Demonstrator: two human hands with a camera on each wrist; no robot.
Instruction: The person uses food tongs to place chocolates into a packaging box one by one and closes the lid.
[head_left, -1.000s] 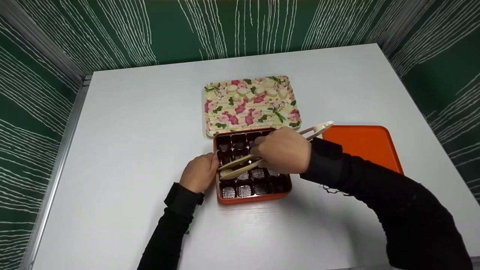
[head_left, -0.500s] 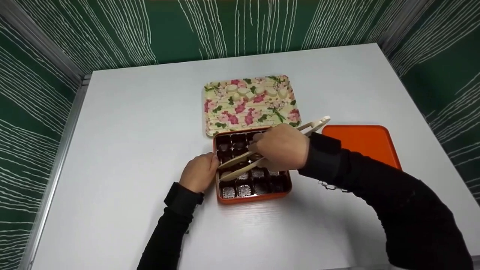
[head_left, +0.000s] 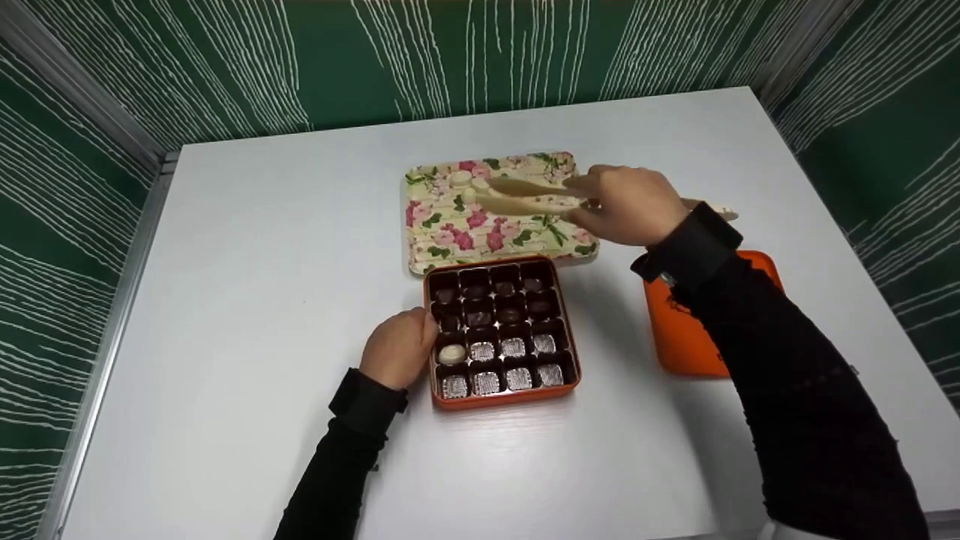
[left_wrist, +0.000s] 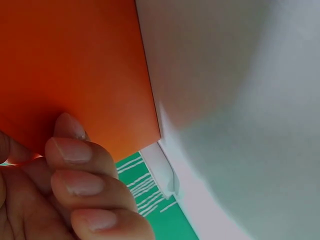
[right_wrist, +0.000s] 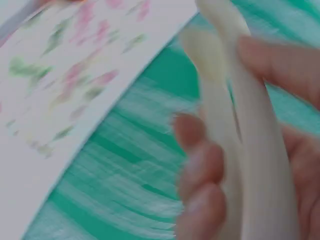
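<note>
The left hand (head_left: 396, 347) holds the left side of an orange square box (head_left: 504, 401), thumb at the rim and curled fingers (left_wrist: 80, 182) against the outer wall. Inside is a dark divided insert; dark pieces sit in its two far rows, and one cream oval piece (head_left: 452, 354) in the leftmost cell of the third row. The right hand (head_left: 636, 204) grips pale tongs (head_left: 525, 208) over a floral tray (head_left: 442, 255). Their tips are apart, near cream pieces (head_left: 460, 178) on the tray; the tongs hide some of these. The right wrist view is blurred.
An orange lid (head_left: 679, 330) lies right of the box, partly under the right forearm. The tray stands just behind the box. All rests on a white table (head_left: 262, 247), with green, white-streaked walls (head_left: 450, 60) behind and at the sides.
The right hand has moved the tongs from the box up and back to the tray. The cream piece between the tips was left in its cell. The left hand stays put.
</note>
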